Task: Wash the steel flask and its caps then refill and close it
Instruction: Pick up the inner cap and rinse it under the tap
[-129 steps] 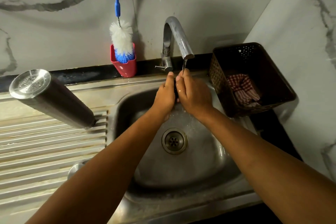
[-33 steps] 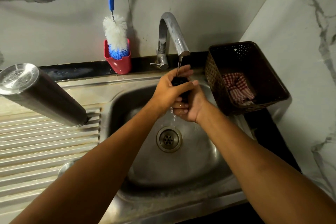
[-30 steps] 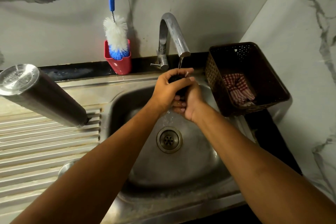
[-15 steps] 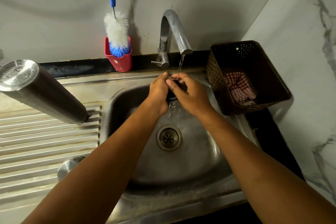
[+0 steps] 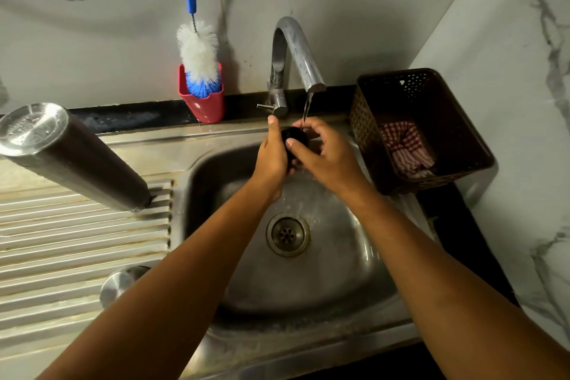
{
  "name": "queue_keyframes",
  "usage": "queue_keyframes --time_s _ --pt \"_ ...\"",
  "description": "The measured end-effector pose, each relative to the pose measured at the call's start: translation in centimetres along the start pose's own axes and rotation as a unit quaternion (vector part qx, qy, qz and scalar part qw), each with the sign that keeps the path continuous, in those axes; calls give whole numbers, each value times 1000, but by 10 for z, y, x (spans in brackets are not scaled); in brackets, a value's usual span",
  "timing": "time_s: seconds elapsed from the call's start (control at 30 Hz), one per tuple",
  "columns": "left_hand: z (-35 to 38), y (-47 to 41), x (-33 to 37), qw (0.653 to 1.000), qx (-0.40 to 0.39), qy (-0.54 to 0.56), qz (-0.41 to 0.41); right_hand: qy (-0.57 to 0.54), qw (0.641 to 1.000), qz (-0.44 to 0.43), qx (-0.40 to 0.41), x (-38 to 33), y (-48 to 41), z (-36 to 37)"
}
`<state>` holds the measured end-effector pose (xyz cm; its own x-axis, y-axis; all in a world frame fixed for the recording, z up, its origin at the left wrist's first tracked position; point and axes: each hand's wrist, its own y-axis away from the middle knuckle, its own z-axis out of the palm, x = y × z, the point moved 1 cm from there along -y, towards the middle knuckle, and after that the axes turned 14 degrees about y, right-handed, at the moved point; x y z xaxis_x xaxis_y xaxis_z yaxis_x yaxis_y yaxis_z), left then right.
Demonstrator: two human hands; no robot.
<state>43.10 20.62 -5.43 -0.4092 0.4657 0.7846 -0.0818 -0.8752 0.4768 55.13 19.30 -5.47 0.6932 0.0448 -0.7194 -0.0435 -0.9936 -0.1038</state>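
Observation:
A small black flask cap (image 5: 295, 136) is held under the running tap (image 5: 297, 54), over the sink (image 5: 308, 271). My left hand (image 5: 273, 154) grips it from the left. My right hand (image 5: 327, 154) holds it from the right, thumb across its front. Water falls from the spout onto the cap. The steel flask (image 5: 69, 154) stands upside down on the ribbed draining board at the left. A steel cap (image 5: 121, 282) lies on the board near the sink's front left corner, partly hidden by my left forearm.
A bottle brush (image 5: 199, 52) with a blue handle stands in a red holder (image 5: 205, 105) behind the sink. A brown basket (image 5: 456, 145) with a checked cloth (image 5: 404, 148) sits right of the sink against the marble wall. The drain (image 5: 288, 234) lies below my hands.
Both hands have kept turning and rubbing the black cap under the water. The right thumb now lies across the cap's front. The flask and steel cap have not moved.

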Motion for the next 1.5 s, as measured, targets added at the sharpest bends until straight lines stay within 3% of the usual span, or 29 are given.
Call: queue_keyframes --time_s 0.07,0.23,0.33,0.5,0.57,0.67,0.77,0.83,0.97,1.1,1.23,1.33,1.5 --pt "5 2 -1 1000 -12 -8 6 42 998 -26 41 0 -3 0" --pt "9 0 0 998 -18 52 -25 -16 999 17 47 -3 -2 4" --pt "8 -2 -3 995 15 83 -61 43 997 -21 53 -1 -1 4" --pt "13 0 -7 997 -5 65 -31 101 986 -48 124 -8 -3 0" --pt "13 3 -4 997 -20 68 -24 43 991 0 124 -10 -5 1" --pt "9 -1 -3 994 -28 94 -51 -192 972 125 60 -18 -3 -6" --pt "1 -7 -3 979 -28 175 -103 -265 955 123 -52 -18 4 -10" --pt "-1 -7 -3 973 -34 193 -125 -248 959 111 -79 -19 7 -7" --pt "9 -2 -9 984 -35 149 -96 -183 974 134 25 -19 0 -5" --pt "13 -1 -9 991 -32 110 -66 -164 976 134 55 -8 -8 -7" --pt "6 -4 -3 988 -37 142 -56 -25 996 3 90 -2 6 -4" --pt "-1 -6 -3 978 -67 189 -64 91 986 -91 110 -3 12 -4" --pt "-15 -7 5 979 -86 175 -64 72 980 -130 131 -1 6 -11"
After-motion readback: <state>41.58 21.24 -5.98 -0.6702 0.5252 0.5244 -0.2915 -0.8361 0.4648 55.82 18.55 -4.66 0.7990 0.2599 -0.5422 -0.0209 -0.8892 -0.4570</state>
